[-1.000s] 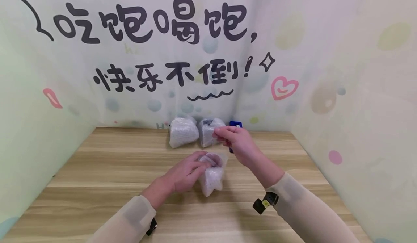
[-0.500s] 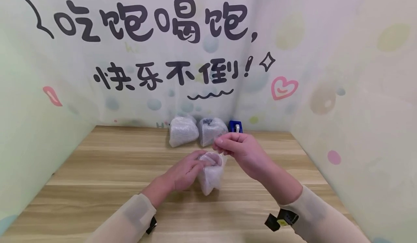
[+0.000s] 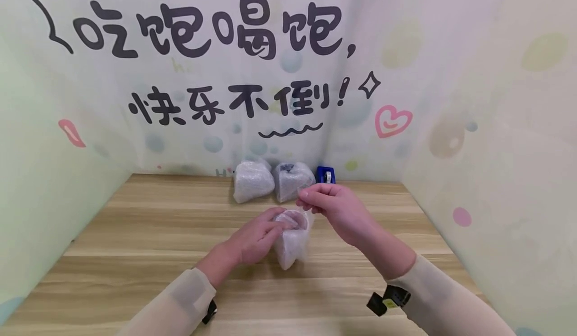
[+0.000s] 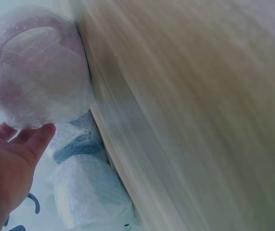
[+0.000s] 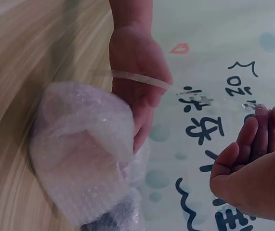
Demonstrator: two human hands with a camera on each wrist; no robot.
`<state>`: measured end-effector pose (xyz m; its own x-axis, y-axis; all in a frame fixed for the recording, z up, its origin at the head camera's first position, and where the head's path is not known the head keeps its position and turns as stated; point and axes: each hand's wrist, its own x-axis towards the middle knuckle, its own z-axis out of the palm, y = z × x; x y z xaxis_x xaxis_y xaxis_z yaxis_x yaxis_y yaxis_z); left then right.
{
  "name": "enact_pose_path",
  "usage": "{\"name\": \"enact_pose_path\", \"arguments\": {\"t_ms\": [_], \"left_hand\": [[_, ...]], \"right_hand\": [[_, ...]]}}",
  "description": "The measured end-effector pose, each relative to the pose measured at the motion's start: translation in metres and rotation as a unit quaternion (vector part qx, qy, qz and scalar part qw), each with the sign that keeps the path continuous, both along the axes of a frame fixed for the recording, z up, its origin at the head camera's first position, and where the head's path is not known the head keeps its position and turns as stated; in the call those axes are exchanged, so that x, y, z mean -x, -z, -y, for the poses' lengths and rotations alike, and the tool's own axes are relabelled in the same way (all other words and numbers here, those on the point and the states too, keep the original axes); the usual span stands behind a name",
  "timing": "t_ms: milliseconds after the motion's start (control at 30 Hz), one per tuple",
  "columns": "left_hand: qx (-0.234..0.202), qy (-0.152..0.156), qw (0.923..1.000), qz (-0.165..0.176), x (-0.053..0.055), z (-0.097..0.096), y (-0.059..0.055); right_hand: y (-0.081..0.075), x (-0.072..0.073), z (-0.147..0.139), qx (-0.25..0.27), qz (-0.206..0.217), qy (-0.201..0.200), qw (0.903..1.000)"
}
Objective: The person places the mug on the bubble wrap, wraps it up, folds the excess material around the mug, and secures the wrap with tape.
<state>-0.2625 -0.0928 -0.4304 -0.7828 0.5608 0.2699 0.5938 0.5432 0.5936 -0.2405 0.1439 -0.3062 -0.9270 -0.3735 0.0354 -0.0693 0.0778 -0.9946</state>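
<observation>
A pinkish mug [image 3: 290, 248] wrapped in bubble wrap stands near the middle of the wooden table. Its curved handle shows through the wrap in the left wrist view, on the mug [image 4: 45, 86]. My left hand [image 3: 254, 238] grips it from the left, fingers at the rim and the thumb on the near side. My right hand [image 3: 340, 208] hovers above and to the right of the mug, thumb and fingertips together. In the right wrist view it pinches one end of a strip of clear tape [image 5: 139, 78], which stretches across in front of the left palm.
Two more bubble-wrapped items stand at the back wall, a left one [image 3: 254, 182] and a right one [image 3: 293, 183]. A blue tape dispenser [image 3: 325, 174] sits beside them, partly behind the right hand. Printed curtains close off the wooden tabletop [image 3: 149, 226] at the back and sides.
My right hand has drawn slightly toward me and to the right, its forearm swinging outward, then held nearly still. My left hand keeps its grip on the mug, which has barely shifted.
</observation>
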Motion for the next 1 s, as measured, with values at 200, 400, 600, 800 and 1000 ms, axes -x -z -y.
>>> {"name": "enact_pose_path", "arguments": {"t_ms": [200,400,600,800,1000], "left_hand": [[0.008,0.0,0.9998,-0.018,-0.002,-0.003,0.002],[0.009,-0.018,0.9993,-0.032,-0.003,-0.008,0.003],[0.01,-0.019,0.9987,-0.047,-0.003,-0.008,0.004],[0.006,-0.02,0.9985,-0.05,-0.002,-0.008,0.005],[0.002,-0.017,0.9986,-0.051,-0.003,-0.007,0.005]], "right_hand": [[0.018,0.032,0.003,-0.008,0.019,0.033,0.9993],[0.027,0.053,0.008,-0.009,0.017,0.047,0.9987],[0.036,0.075,0.011,-0.013,0.018,0.059,0.998],[0.059,0.096,0.009,-0.082,0.023,0.078,0.9934],[0.083,0.106,0.01,-0.15,0.032,0.082,0.9847]]}}
